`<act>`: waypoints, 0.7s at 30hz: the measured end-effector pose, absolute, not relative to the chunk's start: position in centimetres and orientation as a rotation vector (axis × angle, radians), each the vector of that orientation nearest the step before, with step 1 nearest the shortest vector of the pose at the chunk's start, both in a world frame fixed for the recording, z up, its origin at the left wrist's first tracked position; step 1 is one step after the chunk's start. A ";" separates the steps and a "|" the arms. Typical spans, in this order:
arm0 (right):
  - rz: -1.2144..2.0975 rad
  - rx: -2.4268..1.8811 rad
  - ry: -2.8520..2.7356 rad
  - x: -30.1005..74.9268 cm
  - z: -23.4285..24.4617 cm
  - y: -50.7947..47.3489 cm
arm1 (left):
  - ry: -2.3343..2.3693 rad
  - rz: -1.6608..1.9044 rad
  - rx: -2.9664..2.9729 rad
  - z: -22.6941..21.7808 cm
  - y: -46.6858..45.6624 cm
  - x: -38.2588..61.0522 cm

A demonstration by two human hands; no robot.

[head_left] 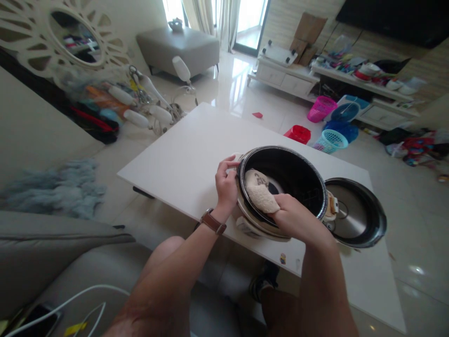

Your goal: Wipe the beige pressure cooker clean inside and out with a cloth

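Observation:
A rice cooker with a white body stands near the front edge of the white table, tilted toward me. Its black inner pot faces up, and the round lid hangs open on the right side. My left hand grips the cooker's left rim, thumb toward the inside and fingers along the outer edge. Bunched in my right hand is a cream-coloured cloth with a dark print. The cloth lies against the pot's inner left wall; my right fingertips are partly hidden by it.
The white table spreads out around the cooker, with a small sticker near its front edge. Beyond it on the floor are a red bin, a pink basket and a light blue basket. A grey sofa is at left.

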State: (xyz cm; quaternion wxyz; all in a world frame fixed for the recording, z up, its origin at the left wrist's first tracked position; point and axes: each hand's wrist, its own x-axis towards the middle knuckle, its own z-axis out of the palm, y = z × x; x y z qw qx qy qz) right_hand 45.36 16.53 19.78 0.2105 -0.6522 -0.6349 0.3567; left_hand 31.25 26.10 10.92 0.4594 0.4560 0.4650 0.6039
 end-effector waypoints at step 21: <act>0.882 -1.647 -1.488 42.8 19.2 17.6 | 1.128 1.487 1.133 10.9 26.1 31.2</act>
